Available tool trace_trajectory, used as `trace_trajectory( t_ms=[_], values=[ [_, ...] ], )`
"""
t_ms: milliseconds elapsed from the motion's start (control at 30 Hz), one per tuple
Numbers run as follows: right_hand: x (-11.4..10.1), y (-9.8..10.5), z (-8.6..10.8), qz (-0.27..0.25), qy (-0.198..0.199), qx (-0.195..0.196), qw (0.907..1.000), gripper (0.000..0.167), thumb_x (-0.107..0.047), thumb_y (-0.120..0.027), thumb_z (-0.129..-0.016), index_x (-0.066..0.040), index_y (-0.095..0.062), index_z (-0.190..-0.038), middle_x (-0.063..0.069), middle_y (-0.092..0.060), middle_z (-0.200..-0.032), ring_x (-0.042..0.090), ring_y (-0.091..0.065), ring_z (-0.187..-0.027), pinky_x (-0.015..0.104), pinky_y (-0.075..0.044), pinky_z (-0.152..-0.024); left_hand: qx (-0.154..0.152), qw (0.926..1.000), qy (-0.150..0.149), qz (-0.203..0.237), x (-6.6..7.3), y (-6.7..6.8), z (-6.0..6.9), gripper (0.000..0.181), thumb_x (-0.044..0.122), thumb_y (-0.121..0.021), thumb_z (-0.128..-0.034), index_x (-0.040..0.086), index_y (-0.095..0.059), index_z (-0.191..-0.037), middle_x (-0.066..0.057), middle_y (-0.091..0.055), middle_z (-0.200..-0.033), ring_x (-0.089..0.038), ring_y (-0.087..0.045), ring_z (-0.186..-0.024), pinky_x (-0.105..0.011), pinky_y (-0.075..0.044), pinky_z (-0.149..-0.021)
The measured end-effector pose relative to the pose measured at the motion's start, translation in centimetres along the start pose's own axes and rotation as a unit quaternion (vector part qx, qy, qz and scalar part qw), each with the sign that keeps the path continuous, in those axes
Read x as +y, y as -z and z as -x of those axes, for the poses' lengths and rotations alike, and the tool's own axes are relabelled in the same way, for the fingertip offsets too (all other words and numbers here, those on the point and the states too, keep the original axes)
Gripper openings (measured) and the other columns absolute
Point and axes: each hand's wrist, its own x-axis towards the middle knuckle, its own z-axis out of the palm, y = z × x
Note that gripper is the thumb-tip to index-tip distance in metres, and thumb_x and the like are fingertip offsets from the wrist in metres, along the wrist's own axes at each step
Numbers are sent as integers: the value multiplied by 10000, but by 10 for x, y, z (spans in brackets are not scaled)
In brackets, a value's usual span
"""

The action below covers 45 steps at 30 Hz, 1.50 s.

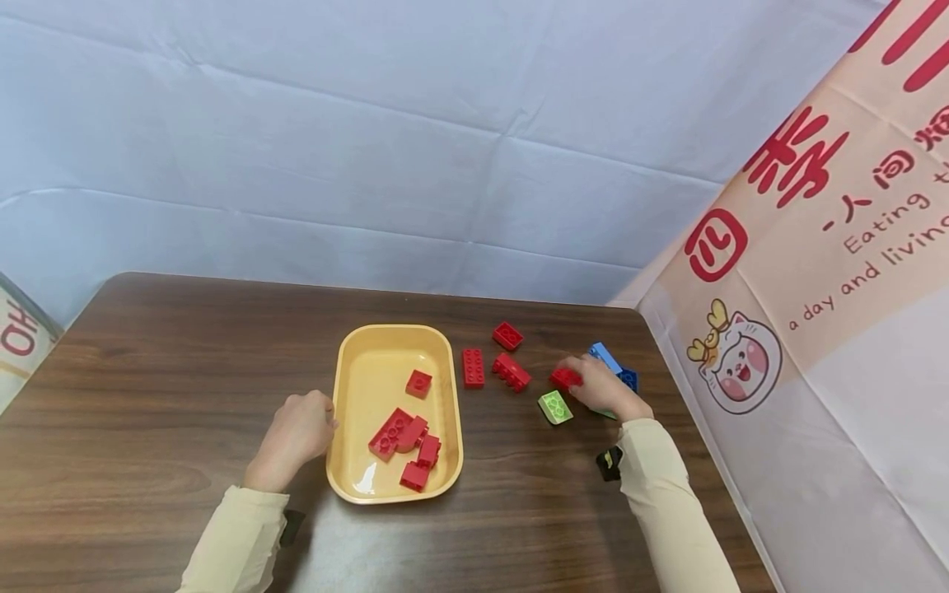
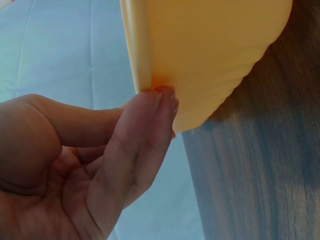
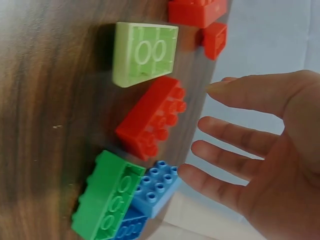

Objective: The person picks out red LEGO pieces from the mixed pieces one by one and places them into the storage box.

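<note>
At the left side of the yellow tray (image 1: 452, 403), my left hand (image 1: 295, 436) pinches the rim; in the left wrist view its fingertips (image 2: 157, 97) meet the tray's edge (image 2: 142, 45). My right hand (image 1: 604, 387) is over a red brick (image 1: 565, 378) on the table. The right wrist view shows that hand (image 3: 265, 145) with thumb and fingers apart, holding nothing, beside the red studded brick (image 3: 150, 117). Next to this brick lie a light green brick (image 3: 145, 52), a green brick (image 3: 107, 195) and a blue brick (image 3: 157, 187).
Several red pieces, one of them flat (image 1: 418, 383), lie inside the tray. Between tray and right hand are red bricks (image 1: 473, 368) (image 1: 511, 372) (image 1: 507, 335). A dark blue brick (image 1: 628, 379) is near the table's right edge. White cloth (image 1: 371, 165) hangs behind the table, a printed banner (image 1: 815, 272) at right.
</note>
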Motion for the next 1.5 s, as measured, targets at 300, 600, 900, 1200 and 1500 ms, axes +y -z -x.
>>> trace_trajectory(
  t_ms=[300,600,900,1200,1500],
  values=[
    [13,-14,-7,21,-161,103,9998,412,61,-524,-816,10,-516,-1224,281,-475,-1174,443,-440,-1092,533,-395,-855,-16,10000,10,-28,1,2,0,210,44,-566,-825,55,-522,-621,-69,-460,-580,-229,-463,-561,-303,-365,-488],
    [23,-19,-18,132,-372,-50,9992,500,98,-514,-786,-24,-491,-1271,313,-413,-1241,509,-373,-1132,568,-380,-859,-22,10000,17,-30,1,1,0,185,47,-569,-828,50,-543,-645,-71,-471,-595,-235,-470,-578,-310,-373,-499],
    [30,-25,-22,-107,-698,-238,9972,540,100,-500,-788,-52,-463,-1304,297,-425,-1222,452,-418,-1097,551,-384,-869,13,10000,9,-82,2,2,0,187,52,-574,-823,52,-538,-639,-75,-473,-602,-244,-472,-592,-324,-379,-513],
    [29,-27,-20,-395,-871,-297,9950,535,91,-537,-785,-57,-460,-1293,265,-437,-1175,366,-456,-991,533,-410,-851,34,10000,-19,-90,2,2,1,190,49,-578,-821,52,-543,-635,-71,-475,-602,-242,-467,-592,-326,-376,-514],
    [29,-27,-20,-308,-841,-316,9955,520,76,-562,-797,-50,-451,-1289,257,-462,-1150,351,-471,-967,511,-431,-830,-1,10000,12,-90,2,1,1,184,45,-577,-820,51,-548,-638,-76,-472,-604,-241,-466,-589,-319,-373,-508]
  ],
)
